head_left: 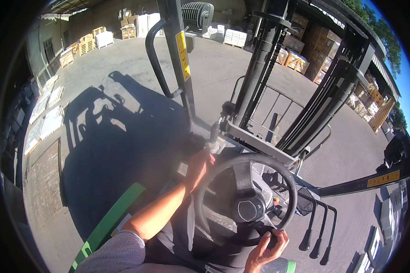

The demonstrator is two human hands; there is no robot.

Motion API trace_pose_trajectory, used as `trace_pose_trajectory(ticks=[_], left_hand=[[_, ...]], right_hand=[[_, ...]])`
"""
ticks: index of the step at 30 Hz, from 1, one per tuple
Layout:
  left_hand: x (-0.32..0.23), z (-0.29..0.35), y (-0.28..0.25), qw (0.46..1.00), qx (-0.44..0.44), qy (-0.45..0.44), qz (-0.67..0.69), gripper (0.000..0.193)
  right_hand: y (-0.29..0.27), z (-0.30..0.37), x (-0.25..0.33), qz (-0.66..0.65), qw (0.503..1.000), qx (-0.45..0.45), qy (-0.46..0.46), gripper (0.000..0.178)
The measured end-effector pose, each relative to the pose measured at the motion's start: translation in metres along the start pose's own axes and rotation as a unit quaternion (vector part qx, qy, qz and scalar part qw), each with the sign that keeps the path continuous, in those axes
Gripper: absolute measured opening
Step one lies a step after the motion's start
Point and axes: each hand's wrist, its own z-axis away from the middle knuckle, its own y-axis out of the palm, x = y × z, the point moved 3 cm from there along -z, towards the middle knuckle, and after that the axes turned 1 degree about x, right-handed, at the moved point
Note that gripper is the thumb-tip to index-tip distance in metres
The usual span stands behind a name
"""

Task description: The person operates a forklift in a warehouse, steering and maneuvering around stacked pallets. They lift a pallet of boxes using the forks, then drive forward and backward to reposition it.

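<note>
I sit at the controls of a forklift with a black steering wheel (292, 182) in front of me. My left arm reaches past the wheel's left side. There my left hand (204, 164) is closed at the lower part of a grey-gripped hand lever (214, 133); glare and the hand itself hide some of the fingers. At the wheel's lower right, my right hand (269, 251) curls around a black steering knob (265, 230). The wheel's round hub (247, 210) shows between the spokes.
Three black control levers (306, 239) stand right of the wheel. Ahead rises the dark mast (265, 59), with a load backrest (278, 107) behind it. Stacked boxes and pallets (323, 50) line the far side. Flat white stacks (43, 118) lie at left, beside the forklift's shadow.
</note>
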Motion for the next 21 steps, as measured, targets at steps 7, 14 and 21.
trace_pose_trajectory(ticks=[7,14,21], left_hand=[[0.146,0.113,-0.058,0.947,0.081,-0.289,-0.110,0.036],[0.219,0.177,-0.064,0.849,0.348,-0.109,-0.381,0.030],[0.244,0.166,-0.063,0.867,0.326,-0.031,-0.375,0.028]], right_hand=[[0.015,0.041,0.006,0.022,0.998,0.061,-0.018,0.027],[0.020,0.094,0.019,0.034,0.994,0.093,0.054,0.013],[0.079,0.142,0.056,-0.064,0.957,0.272,-0.079,0.009]])
